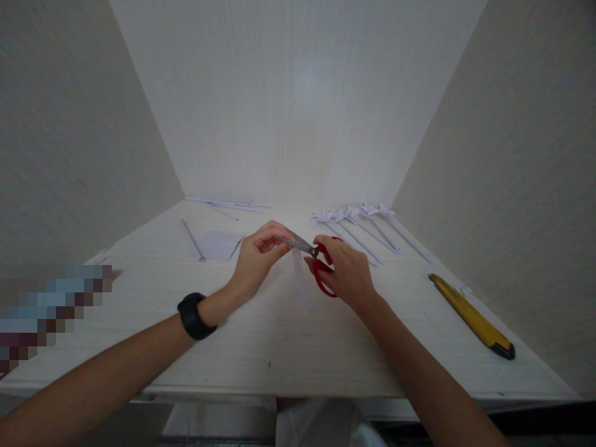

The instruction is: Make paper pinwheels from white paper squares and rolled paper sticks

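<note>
My right hand [347, 267] has its fingers in the red handles of a pair of scissors [302, 244]. The blades point left and are spread a little, right at the fingertips of my left hand [258, 254]. That hand, with a black band [197, 316] on its wrist, pinches a thin, pale translucent strip [299, 276], which hangs down below the blades. Its upper end is hidden between the fingers. Beyond my left hand, a white sheet of paper [216, 244] lies flat, with a rolled paper stick [192, 239] at its left edge.
Several thin paper sticks [228, 203] lie at the back left. Several paper sticks with folded white tops [349, 215] are lined up at the back right. A yellow utility knife [470, 315] rests near the right edge. Walls enclose the white tabletop [223, 366] on three sides.
</note>
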`<action>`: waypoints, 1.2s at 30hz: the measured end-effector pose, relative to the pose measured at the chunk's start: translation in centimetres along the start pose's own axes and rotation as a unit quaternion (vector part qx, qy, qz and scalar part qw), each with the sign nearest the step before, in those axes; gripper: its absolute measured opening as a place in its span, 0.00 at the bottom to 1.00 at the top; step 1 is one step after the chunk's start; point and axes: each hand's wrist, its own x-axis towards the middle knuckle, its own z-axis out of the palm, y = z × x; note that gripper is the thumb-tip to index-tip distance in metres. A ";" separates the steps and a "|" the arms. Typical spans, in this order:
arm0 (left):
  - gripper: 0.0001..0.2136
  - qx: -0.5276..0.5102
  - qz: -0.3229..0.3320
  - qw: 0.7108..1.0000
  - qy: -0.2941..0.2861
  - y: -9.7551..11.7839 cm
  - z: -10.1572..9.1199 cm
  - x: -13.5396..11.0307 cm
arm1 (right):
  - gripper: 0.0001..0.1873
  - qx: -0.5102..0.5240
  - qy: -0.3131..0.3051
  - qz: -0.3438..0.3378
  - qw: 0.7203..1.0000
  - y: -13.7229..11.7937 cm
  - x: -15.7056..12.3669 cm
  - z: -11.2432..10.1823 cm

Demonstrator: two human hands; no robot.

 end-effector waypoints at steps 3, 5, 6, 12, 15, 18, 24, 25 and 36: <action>0.01 -0.004 -0.005 1.000 0.002 -0.1 0.0 -0.1 | 0.14 0.002 -0.001 0.004 1.000 0.0 0.0 0.1; 0.01 -0.008 -0.010 1.000 0.005 -0.1 0.1 -0.1 | 0.13 -0.002 -0.003 0.007 1.000 0.0 -0.1 0.1; 0.01 -0.010 -0.012 1.000 0.006 0.0 0.1 -0.1 | 0.12 -0.005 -0.003 0.009 1.000 0.1 -0.1 0.2; 0.01 -0.017 -0.025 1.000 0.005 0.0 0.1 -0.2 | 0.11 -0.010 -0.020 0.027 0.999 0.0 -0.1 0.2; 0.01 -0.015 -0.030 0.999 0.006 0.0 0.2 -0.2 | 0.11 -0.014 -0.032 0.042 0.999 -0.1 0.0 0.2; 0.01 -0.010 -0.036 0.999 0.009 0.1 0.2 -0.1 | 0.11 -0.014 -0.044 0.050 0.998 -0.2 0.0 0.1; 0.01 -0.012 -0.037 0.999 0.009 0.1 0.2 -0.1 | 0.10 -0.015 -0.059 0.043 0.997 -0.2 0.0 0.0; 0.02 -0.016 -0.035 0.999 0.008 0.0 0.2 -0.1 | 0.10 -0.018 -0.065 0.042 0.997 -0.2 0.0 -0.1; 0.02 -0.018 -0.043 0.999 0.002 0.0 0.2 -0.2 | 0.11 -0.042 -0.098 0.044 0.993 -0.3 0.0 -0.2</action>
